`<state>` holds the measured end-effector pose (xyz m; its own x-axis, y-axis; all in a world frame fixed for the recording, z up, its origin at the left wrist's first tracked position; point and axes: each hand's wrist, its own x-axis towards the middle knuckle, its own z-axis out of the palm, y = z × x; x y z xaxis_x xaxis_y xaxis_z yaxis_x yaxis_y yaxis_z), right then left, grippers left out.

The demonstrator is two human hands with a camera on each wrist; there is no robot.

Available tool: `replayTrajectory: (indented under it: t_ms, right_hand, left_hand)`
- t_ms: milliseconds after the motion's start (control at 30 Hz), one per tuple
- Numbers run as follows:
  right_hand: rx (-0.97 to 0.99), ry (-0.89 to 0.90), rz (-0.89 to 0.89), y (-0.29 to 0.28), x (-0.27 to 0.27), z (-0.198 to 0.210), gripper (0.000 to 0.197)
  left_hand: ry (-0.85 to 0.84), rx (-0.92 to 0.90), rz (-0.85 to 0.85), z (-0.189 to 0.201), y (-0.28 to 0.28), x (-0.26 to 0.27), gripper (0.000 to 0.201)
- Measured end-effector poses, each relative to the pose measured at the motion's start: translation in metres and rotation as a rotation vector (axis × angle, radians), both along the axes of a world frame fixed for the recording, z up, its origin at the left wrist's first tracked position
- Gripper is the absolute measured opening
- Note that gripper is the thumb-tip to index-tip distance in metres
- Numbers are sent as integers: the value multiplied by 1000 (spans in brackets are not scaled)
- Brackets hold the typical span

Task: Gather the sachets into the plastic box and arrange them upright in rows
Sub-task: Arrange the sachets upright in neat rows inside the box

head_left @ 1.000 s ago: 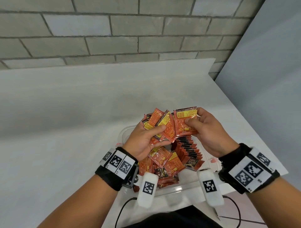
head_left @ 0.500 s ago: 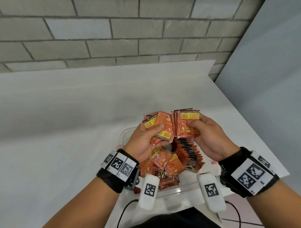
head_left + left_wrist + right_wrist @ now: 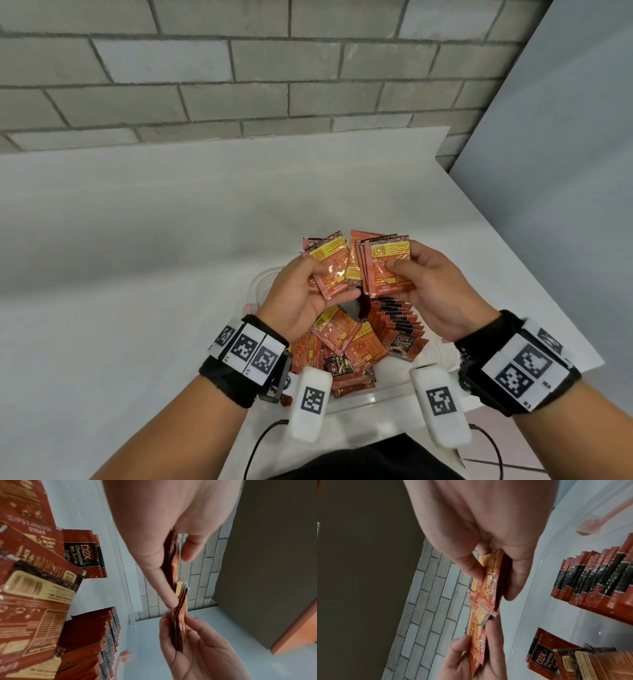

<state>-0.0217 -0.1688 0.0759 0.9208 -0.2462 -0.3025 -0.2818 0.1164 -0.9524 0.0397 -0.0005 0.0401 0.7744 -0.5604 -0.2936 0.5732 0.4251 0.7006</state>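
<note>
The sachets [image 3: 388, 270] look like glossy foil or plastic film, red-orange with yellow panels; their crimped edges glint in the right wrist view. Those standing in a row [image 3: 597, 580] show the same sparkle along ribbed seals. The box [image 3: 363, 397] is clear, smooth plastic with a shiny rim. The desk [image 3: 154, 274] is white, smooth and matt, perhaps laminate, though the finish is hard to judge. The wall [image 3: 239, 68] behind is grey brick, rough and dull, with darker mortar lines. The wrist bands [image 3: 236, 373] look like black cloth carrying matt printed paper or plastic tags.
</note>
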Motion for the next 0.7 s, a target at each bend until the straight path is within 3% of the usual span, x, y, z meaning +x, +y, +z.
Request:
replayTrajectory:
  t_ms: [67,233,333,467,700]
  right_hand:
    - [-11,7,-3,-2,0,2,24]
    - [-54,25,38,0,-1,4,24]
    - [-112,33,61,4,-3,3,23]
    - [-206,-9,33,8,-3,5,22]
    - [-55,-43,91,14,1,11,25]
  left_hand:
    - [-5,5,12,-1,2,0,12]
    - [-253,236,-55,-1,0,-2,18]
    - [-271,266,-61,2,-2,-4,17]
    - [-256,217,-76,9,-5,-9,45]
    - [-376,247,-152,17,-13,-13,68]
